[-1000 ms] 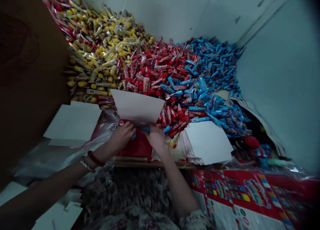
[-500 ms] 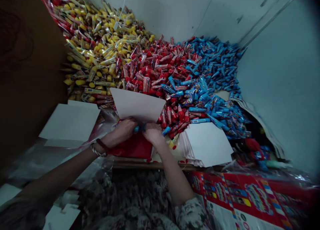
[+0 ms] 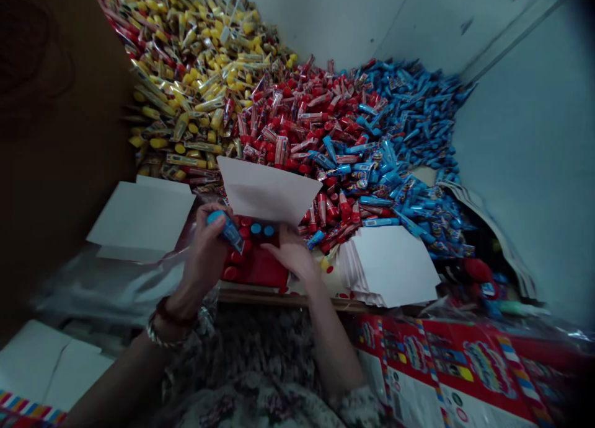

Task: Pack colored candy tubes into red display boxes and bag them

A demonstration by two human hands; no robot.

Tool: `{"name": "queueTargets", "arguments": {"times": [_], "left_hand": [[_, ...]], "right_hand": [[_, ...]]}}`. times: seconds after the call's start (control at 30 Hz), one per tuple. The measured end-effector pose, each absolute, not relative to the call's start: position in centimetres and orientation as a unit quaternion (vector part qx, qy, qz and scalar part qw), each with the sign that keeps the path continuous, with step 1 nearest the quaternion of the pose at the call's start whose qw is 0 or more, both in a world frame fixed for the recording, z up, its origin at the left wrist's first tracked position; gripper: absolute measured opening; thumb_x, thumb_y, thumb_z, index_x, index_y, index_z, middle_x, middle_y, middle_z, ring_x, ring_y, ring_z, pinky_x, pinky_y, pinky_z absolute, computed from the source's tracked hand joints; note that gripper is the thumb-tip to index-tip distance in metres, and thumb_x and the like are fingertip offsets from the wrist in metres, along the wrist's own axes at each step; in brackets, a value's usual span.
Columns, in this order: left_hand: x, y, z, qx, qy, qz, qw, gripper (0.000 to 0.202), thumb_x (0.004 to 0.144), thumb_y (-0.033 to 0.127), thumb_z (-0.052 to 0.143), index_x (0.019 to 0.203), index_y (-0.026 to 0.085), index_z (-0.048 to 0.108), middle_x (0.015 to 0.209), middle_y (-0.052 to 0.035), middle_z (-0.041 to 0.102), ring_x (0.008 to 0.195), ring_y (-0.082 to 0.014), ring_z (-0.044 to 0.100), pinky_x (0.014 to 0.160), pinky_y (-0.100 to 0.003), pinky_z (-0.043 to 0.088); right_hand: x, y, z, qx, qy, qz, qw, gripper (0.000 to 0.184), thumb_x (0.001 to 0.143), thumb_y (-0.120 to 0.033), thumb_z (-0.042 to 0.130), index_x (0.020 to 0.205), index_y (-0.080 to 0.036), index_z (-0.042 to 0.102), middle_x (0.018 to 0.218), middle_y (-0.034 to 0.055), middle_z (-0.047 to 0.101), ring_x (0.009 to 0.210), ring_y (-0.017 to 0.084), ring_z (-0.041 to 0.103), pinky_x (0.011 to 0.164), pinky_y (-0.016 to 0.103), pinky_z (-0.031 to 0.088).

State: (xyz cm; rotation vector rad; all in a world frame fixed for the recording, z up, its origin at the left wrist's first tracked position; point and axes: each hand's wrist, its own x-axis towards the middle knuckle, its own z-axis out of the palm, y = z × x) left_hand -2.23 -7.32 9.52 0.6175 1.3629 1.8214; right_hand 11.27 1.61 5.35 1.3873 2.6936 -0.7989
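Gripping a blue-capped candy tube (image 3: 226, 231) in my left hand (image 3: 207, 254), fingers closed around it, I hold it tilted just above a red tray of round red and blue caps (image 3: 253, 257), near the middle of the head view. My right hand (image 3: 292, 254) lies open, its fingers loosely spread and holding nothing, just beside the tray. A white paper sheet (image 3: 267, 189) leans over the far side of the caps, close above my right hand. To the right sits a stack of white sheets (image 3: 388, 266), and to the left lie loose white sheets (image 3: 142, 214). Beyond them, wrapped candy spreads in a heap of yellow tubes (image 3: 186, 87), a heap of red tubes (image 3: 297, 118) and a heap of blue tubes (image 3: 409, 106), all against a pale wall (image 3: 525, 168). Below the wooden ledge (image 3: 288, 298), a printed red carton (image 3: 446, 366) lies by my floral sleeve (image 3: 357, 409).
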Motion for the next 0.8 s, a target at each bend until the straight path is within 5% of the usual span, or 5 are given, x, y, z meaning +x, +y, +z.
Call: {"name": "queueTargets", "arguments": {"times": [0.13,0.23,0.4,0.57,0.8], "left_hand": [[-1.0,-6.3,6.6,0.293,0.597,0.669,0.333,0.021,0.084,0.039,0.052,0.097,0.023,0.047,0.091,-0.001,0.056,0.077,-0.0118,0.054,0.07,-0.025,0.049],[-0.5,-5.4,4.6,0.347,0.603,0.651,0.304,0.028,0.08,0.038,0.059,0.099,0.02,0.051,0.098,-0.0031,0.06,0.089,-0.0137,0.057,0.082,-0.027,0.048],[-0.4,-5.9,3.8,0.447,0.655,0.565,0.228,0.031,0.083,0.036,0.058,0.107,0.017,0.055,0.107,-0.0072,0.062,0.099,-0.0175,0.059,0.09,-0.032,0.047],[-0.6,-8.4,5.4,0.519,0.701,0.483,0.08,0.025,0.086,0.036,0.058,0.105,0.019,0.061,0.102,-0.0042,0.065,0.097,-0.0183,0.06,0.089,-0.033,0.047],[-0.3,-9.3,4.5,0.554,0.738,0.385,0.019,0.024,0.088,0.038,0.056,0.1,0.018,0.059,0.101,-0.007,0.062,0.094,-0.0201,0.06,0.084,-0.033,0.048]], "right_hand": [[15.3,0.1,4.4,0.413,0.792,-0.387,-0.231,0.03,0.087,-0.019,0.041,0.117,-0.015,0.046,0.119,0.011,0.054,0.112,0.017,0.052,0.097,0.032,0.041],[16.1,-0.5,3.0,0.42,0.749,-0.402,-0.317,0.027,0.085,-0.02,0.043,0.112,-0.017,0.049,0.112,0.0085,0.056,0.106,0.016,0.054,0.095,0.031,0.043],[16.6,-1.4,2.3,0.386,0.826,-0.316,-0.262,0.032,0.091,-0.016,0.036,0.119,-0.02,0.054,0.124,0.0093,0.053,0.121,0.018,0.047,0.104,0.036,0.038],[18.9,-1.9,4.6,0.368,0.88,-0.268,-0.137,0.032,0.093,-0.017,0.04,0.123,-0.019,0.052,0.123,0.0099,0.052,0.112,0.021,0.054,0.093,0.036,0.048],[17.2,-0.2,4.3,0.282,0.876,-0.326,-0.217,0.033,0.083,0.001,0.035,0.096,-0.019,0.058,0.111,0.0069,0.054,0.109,0.015,0.052,0.097,0.029,0.042]]}}
